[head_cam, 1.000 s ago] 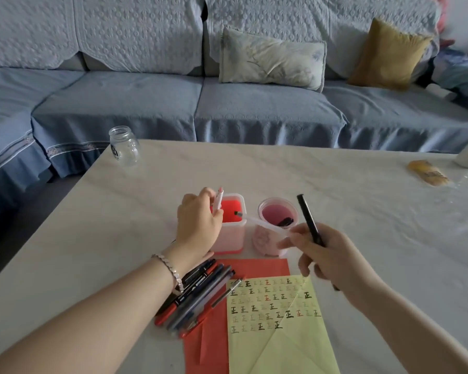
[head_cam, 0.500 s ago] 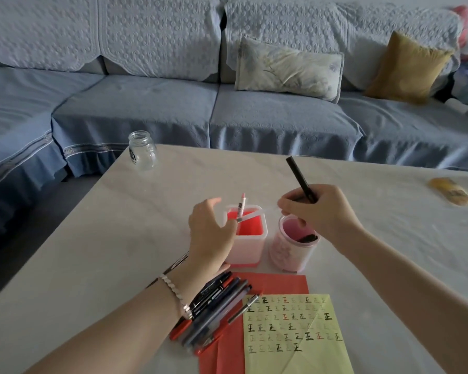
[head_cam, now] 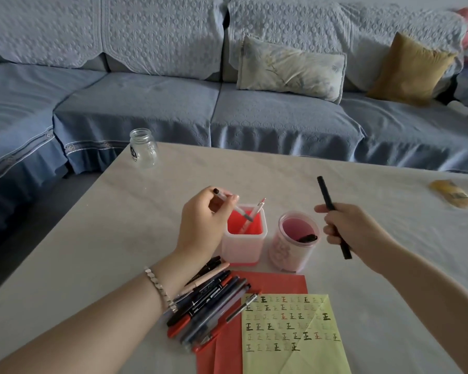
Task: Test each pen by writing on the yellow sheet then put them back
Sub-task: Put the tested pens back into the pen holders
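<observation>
My left hand pinches a clear pen with a black end, its tip over the square pink holder. A red-and-white pen leans inside that holder. To the right, my right hand grips a long black pen, which points up and away. Between the hands stands a round pink cup with a dark cap inside. The yellow sheet, covered in rows of written marks, lies on red paper near the front edge. Several pens lie in a pile beside my left wrist.
An empty glass jar stands at the table's far left corner. A yellow wrapped object lies at the far right. A blue sofa with cushions runs behind the pale table.
My left hand has taken hold of a clear pen at the square holder. My right hand has drawn back to the right from the round cup with the black pen.
</observation>
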A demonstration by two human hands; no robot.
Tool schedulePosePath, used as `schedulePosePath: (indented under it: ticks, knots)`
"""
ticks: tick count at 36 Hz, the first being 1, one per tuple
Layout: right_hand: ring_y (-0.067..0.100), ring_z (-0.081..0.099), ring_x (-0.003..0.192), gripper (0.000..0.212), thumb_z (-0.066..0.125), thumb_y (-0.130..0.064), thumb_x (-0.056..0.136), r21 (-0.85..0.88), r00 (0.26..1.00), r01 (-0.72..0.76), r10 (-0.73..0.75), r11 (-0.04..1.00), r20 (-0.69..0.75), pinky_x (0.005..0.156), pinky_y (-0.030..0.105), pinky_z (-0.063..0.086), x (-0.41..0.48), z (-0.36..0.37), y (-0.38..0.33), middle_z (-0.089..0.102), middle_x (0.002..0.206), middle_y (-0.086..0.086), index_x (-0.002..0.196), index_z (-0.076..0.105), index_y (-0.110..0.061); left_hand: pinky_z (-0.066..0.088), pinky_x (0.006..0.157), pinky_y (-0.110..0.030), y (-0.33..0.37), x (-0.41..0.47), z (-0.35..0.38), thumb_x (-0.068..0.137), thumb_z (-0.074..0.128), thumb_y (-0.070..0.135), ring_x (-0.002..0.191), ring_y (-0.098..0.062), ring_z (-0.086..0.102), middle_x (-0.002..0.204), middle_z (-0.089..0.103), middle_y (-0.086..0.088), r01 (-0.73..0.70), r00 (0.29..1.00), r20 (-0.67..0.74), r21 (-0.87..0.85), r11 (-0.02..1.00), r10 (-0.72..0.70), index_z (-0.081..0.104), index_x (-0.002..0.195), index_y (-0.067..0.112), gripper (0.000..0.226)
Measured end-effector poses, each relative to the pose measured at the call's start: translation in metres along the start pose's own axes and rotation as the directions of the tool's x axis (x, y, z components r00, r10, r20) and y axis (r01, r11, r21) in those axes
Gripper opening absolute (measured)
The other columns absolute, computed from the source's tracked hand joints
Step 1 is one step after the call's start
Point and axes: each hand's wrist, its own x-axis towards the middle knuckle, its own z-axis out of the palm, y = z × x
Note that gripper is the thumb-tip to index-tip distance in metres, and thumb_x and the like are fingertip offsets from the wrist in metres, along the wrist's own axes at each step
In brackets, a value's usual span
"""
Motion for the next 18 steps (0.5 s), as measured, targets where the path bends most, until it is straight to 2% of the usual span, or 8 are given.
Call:
schedulePosePath:
  ticks: [3,6,8,10,12,14,16,18]
  knots:
    - [0.018,0.041,0.052,0.014,0.047,-0.005,0.091,-0.318,0.980,0.184,-0.197,0.930,-0.011,0.054,0.030,0.036,0.000,-0.014,0.004,0.044,0.059,0.004,0.096,0.059,-0.009,0.036,0.053,-0.013,-0.011,0.004,0.005,0.094,0.051,0.025,0.057,-0.003,0.049,0.063,0.050,0.010,-0.025,0.977,0.214,0.176,0.984,-0.014,0.052,0.072,0.015,0.024]
    - [0.018,0.047,0.053,0.015,0.053,-0.025,0.091,-0.647,0.925,0.309,-0.380,0.697,0.033,0.053,0.031,0.038,-0.003,-0.025,0.006,0.055,0.060,0.001,0.080,0.062,-0.023,0.035,0.059,-0.026,-0.025,0.006,0.014,0.097,0.040,0.029,0.068,-0.017,0.051,0.071,0.050,-0.001,-0.032,0.925,0.353,0.438,0.898,-0.139,0.051,0.071,0.010,0.034]
    - [0.018,0.053,0.057,0.019,0.053,-0.034,0.090,-0.724,0.936,0.283,-0.346,0.629,0.066,0.056,0.032,0.045,-0.003,-0.029,0.004,0.060,0.064,-0.002,0.074,0.063,-0.031,0.040,0.070,-0.029,-0.030,0.007,0.019,0.096,0.040,0.028,0.087,-0.023,0.051,0.090,0.053,-0.008,-0.043,0.916,0.355,0.548,0.836,-0.186,0.057,0.083,0.006,0.031]
    - [0.018,0.054,0.058,0.029,0.052,-0.031,0.088,-0.810,0.960,0.235,-0.260,0.537,0.106,0.058,0.033,0.047,0.000,-0.031,0.003,0.056,0.059,-0.005,0.059,0.057,-0.030,0.038,0.082,-0.029,-0.032,0.006,0.022,0.095,0.044,0.029,0.102,-0.024,0.044,0.107,0.049,-0.010,-0.033,0.927,0.320,0.592,0.805,-0.197,0.057,0.105,0.008,0.026]
    - [0.018,0.053,0.064,0.028,0.049,-0.022,0.084,-0.871,0.970,0.225,-0.183,0.437,0.158,0.063,0.034,0.047,0.006,-0.028,0.001,0.050,0.061,-0.007,0.057,0.057,-0.030,0.035,0.085,-0.028,-0.034,0.004,0.023,0.093,0.048,0.030,0.107,-0.025,0.041,0.111,0.047,-0.009,-0.016,0.926,0.308,0.609,0.793,-0.219,0.050,0.119,0.012,0.032]
    - [0.017,0.050,0.077,0.023,0.050,-0.017,0.081,-0.888,0.968,0.242,-0.152,0.391,0.197,0.071,0.033,0.046,0.011,-0.022,0.000,0.047,0.073,-0.010,0.083,0.068,-0.030,0.039,0.084,-0.029,-0.036,0.000,0.023,0.094,0.045,0.028,0.104,-0.024,0.044,0.105,0.042,-0.006,0.073,0.905,0.311,0.560,0.825,-0.291,0.046,0.124,0.015,0.034]
    - [0.015,0.049,0.085,0.031,0.053,-0.013,0.081,-0.882,0.963,0.262,-0.171,0.392,0.210,0.079,0.030,0.046,0.018,-0.016,0.001,0.047,0.087,-0.007,0.106,0.067,-0.024,0.046,0.069,-0.024,-0.035,-0.004,0.023,0.094,0.042,0.026,0.096,-0.020,0.049,0.109,0.042,-0.005,0.215,0.871,0.315,0.445,0.870,-0.377,0.042,0.130,0.023,0.035]
    - [0.016,0.053,0.085,0.027,0.057,-0.011,0.081,-0.855,0.952,0.293,-0.217,0.427,0.218,0.080,0.030,0.048,0.023,-0.009,0.001,0.056,0.091,-0.003,0.103,0.069,-0.020,0.042,0.048,-0.014,-0.036,-0.007,0.025,0.094,0.042,0.022,0.086,-0.011,0.052,0.117,0.048,-0.004,0.337,0.851,0.306,0.306,0.890,-0.427,0.041,0.132,0.029,0.038]
